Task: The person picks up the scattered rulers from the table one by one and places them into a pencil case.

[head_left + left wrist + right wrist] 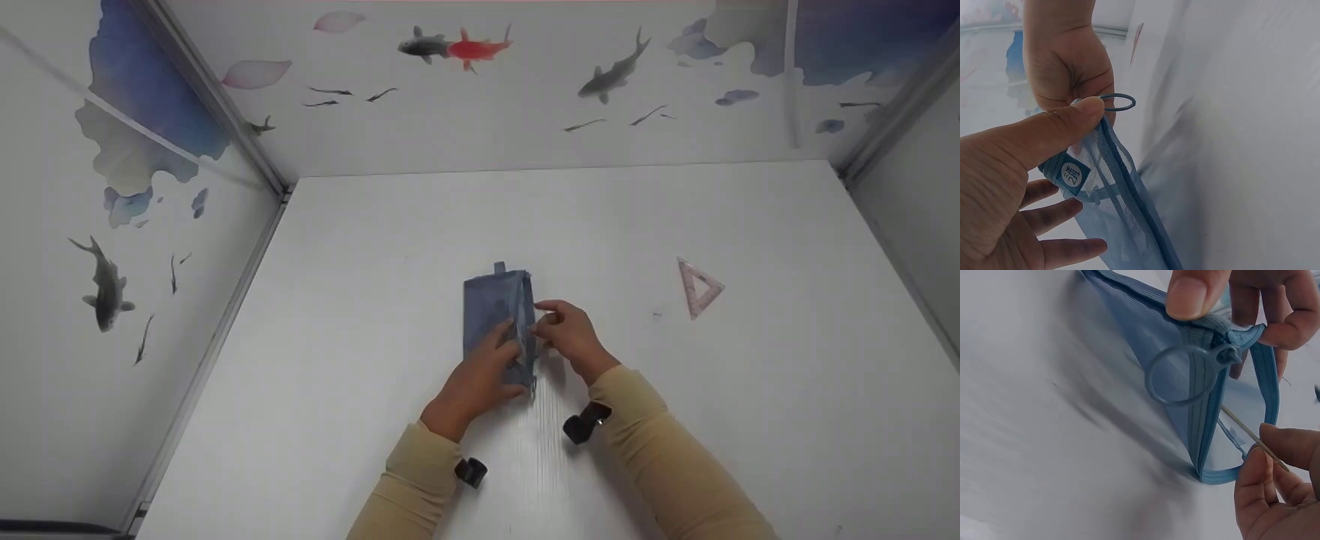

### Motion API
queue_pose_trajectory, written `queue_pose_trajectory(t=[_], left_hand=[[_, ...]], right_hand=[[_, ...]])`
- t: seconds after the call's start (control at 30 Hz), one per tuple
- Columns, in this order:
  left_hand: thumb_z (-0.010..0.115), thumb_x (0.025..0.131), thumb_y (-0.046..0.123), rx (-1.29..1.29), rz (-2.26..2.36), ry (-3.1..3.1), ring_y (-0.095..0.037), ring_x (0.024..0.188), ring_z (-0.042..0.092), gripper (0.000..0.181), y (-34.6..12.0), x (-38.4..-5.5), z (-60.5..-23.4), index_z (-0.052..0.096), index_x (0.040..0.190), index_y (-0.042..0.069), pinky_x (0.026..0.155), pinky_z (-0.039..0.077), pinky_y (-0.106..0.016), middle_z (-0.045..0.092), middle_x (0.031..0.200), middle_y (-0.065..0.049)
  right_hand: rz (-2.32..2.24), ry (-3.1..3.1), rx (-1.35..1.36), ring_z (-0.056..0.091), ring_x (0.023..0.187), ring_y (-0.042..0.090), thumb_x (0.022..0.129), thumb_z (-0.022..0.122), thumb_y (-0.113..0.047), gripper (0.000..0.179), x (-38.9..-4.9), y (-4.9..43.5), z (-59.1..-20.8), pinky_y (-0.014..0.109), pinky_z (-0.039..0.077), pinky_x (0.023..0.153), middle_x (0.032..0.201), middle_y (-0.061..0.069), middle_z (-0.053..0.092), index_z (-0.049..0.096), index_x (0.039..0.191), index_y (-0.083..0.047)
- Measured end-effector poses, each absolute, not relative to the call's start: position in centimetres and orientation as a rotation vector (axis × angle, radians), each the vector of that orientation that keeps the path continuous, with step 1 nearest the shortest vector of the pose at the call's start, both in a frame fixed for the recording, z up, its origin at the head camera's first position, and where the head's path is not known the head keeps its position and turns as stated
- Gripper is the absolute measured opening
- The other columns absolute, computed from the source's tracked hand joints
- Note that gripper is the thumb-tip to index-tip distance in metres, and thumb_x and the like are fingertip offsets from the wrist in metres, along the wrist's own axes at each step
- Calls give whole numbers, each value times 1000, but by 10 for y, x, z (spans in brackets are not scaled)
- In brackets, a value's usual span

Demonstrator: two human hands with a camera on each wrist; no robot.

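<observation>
A blue mesh zipper pouch (pixel 489 300) stands on the table, its side band and zipper turned to the right. My left hand (pixel 476 382) grips the near end, thumb over the corner beside a label (pixel 1072 173). A blue pull ring (pixel 1151 379) hangs from that corner. At the pouch's right side is my right hand (pixel 574 334). In the right wrist view, my right hand (pixel 1280 489) pinches a thin tan stick (pixel 1241 424) between thumb and forefinger, partly inside the pouch's open frame. Which part of the pouch the same fingertips touch I cannot tell.
A pink triangular set square (pixel 686 289) lies to the right on the white table (pixel 375 240). Left of it is a small pale clear piece (pixel 657 316). Panels printed with fish (pixel 615 75) enclose the table at the back and sides.
</observation>
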State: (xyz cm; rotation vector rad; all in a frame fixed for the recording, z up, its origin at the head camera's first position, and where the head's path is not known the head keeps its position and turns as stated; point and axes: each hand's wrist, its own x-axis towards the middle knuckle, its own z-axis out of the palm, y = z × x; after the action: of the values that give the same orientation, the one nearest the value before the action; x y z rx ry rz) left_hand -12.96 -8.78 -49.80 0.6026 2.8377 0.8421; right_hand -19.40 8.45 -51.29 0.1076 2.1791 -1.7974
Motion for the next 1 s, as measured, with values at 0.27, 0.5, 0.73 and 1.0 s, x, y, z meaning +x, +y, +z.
queue_pose_trajectory(t=[0.27,0.5,0.73,1.0], left_hand=[[81,78,21,594,832,2840,-29,132,44,38,-89,-130,-497,57,105,9,90,49,-38,30,155,-13],[82,78,21,598,843,2841,-29,133,43,38,-90,-130,-498,57,104,9,92,49,-38,30,155,-13],[81,78,20,606,848,2844,-29,133,43,37,-90,-129,-497,56,103,9,91,49,-39,30,154,-13],[80,80,21,644,844,2842,-29,125,51,40,-91,-128,-497,56,109,10,85,51,-38,30,154,-13]], right_hand=[[-1739,2240,75,60,78,16,88,62,0,44,-193,77,-514,29,51,68,98,13,62,54,131,3],[-1688,2264,65,62,85,20,89,63,-3,43,-192,75,-516,31,52,71,103,15,62,54,131,0],[-1688,2277,51,62,81,19,89,64,-3,43,-191,73,-517,30,51,68,105,18,62,54,130,2],[-1636,2293,26,63,89,23,90,60,-3,42,-189,71,-514,32,52,71,113,20,62,53,132,2]])
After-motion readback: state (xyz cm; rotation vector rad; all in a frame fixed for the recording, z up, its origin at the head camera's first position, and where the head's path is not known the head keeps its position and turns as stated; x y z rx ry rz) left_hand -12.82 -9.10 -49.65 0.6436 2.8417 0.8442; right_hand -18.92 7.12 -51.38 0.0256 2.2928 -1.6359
